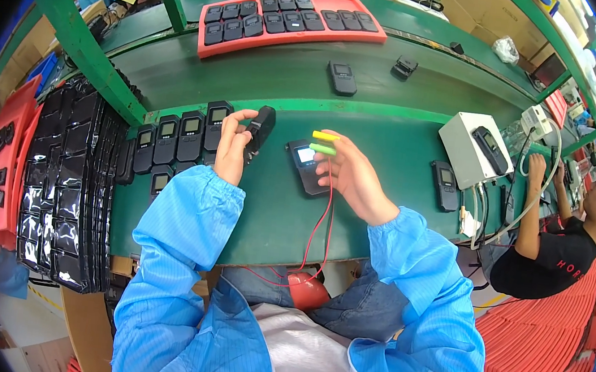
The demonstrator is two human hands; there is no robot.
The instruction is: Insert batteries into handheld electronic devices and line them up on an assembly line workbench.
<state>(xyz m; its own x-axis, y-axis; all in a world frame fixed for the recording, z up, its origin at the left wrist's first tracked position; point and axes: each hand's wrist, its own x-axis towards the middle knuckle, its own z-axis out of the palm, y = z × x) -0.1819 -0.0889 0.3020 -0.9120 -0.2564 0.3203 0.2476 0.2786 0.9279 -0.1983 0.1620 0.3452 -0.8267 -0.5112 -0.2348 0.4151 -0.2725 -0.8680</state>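
Observation:
My left hand is closed around a black handheld device, tilted up on its edge so that its face is turned from view. Between the fingers of my right hand are two test leads, a yellow-handled one and a green-handled one. A red wire hangs from them past the bench edge. Just below the leads, a black meter with a lit screen lies on the green bench. Several similar black devices stand in rows left of my left hand.
A red tray of black devices sits on the far shelf. Black blister trays are stacked at the left. A white box with cables stands on the right, beside another device. A co-worker sits further right.

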